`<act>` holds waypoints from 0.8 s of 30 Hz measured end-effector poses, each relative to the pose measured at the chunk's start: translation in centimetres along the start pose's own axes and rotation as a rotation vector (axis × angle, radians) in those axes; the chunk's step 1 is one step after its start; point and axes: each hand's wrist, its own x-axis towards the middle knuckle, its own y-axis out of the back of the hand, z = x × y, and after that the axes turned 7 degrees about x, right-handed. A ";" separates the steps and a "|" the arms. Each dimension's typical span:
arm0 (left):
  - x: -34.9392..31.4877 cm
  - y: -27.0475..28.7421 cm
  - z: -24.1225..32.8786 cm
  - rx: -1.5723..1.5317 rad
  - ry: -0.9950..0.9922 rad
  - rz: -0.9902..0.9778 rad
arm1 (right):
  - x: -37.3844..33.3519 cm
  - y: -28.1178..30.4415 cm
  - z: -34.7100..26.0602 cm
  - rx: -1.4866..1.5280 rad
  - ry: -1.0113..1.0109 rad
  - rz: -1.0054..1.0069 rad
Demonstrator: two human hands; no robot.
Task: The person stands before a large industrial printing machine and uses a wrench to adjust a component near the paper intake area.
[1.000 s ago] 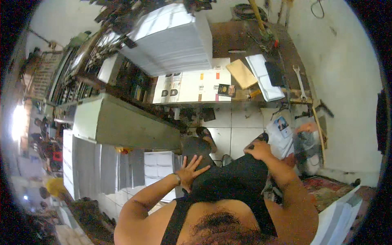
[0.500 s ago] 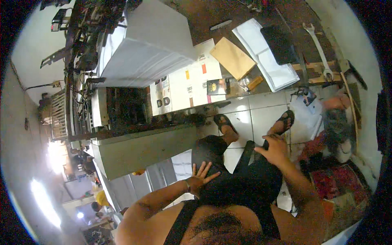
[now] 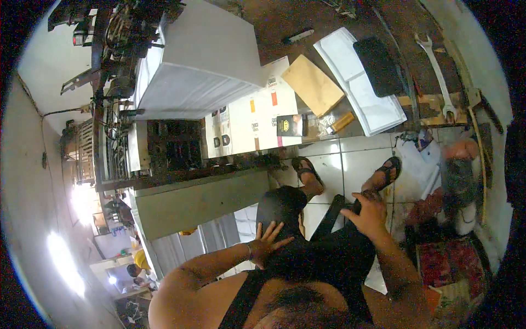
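Note:
My left hand (image 3: 269,241) rests flat on my left thigh, in black trousers (image 3: 307,257), with its fingers spread and nothing in it. Over my right knee lies my right hand (image 3: 369,211), its thumb held apart and nothing visible in its grasp; its fingertips are partly hidden. Ahead is a low table carrying printed sheets (image 3: 235,129) with small coloured blocks. A small black packet (image 3: 290,125) lies on them, beside a yellow lighter (image 3: 342,122). A tan paper pad (image 3: 313,85), folded white papers (image 3: 350,77) and a dark phone-like slab (image 3: 378,66) lie farther right.
A tall stack of white sheets (image 3: 211,60) stands next to machinery (image 3: 118,71) at the left. A large wrench (image 3: 438,74) lies at the far right, and a pen-like cutter (image 3: 298,37) at the back. Red patterned cloth (image 3: 452,260) is at right; another person (image 3: 139,263) is in the distance.
The whole view has shifted slightly, with the table and its things appearing a little lower and farther right. Both hands stay on my legs.

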 end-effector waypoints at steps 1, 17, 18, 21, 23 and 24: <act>-0.1 0.0 0.1 0.002 0.003 -0.007 | 0.0 -0.1 0.1 0.000 0.022 0.020; 0.4 -3.9 -0.2 -0.056 0.018 0.165 | 0.2 -0.5 0.0 0.025 0.008 -0.022; 0.4 -3.7 -0.2 -0.054 0.017 0.154 | 0.3 -0.5 -0.1 0.016 0.003 -0.023; 0.2 -2.6 0.1 -0.035 0.021 0.098 | 0.2 -0.4 0.1 0.006 0.018 -0.017; 0.3 -2.2 0.1 -0.027 0.026 0.080 | 0.2 -0.5 0.3 0.014 0.021 -0.010; 0.4 -2.4 0.2 -0.028 0.030 0.083 | 0.1 -0.6 0.4 0.024 0.016 -0.008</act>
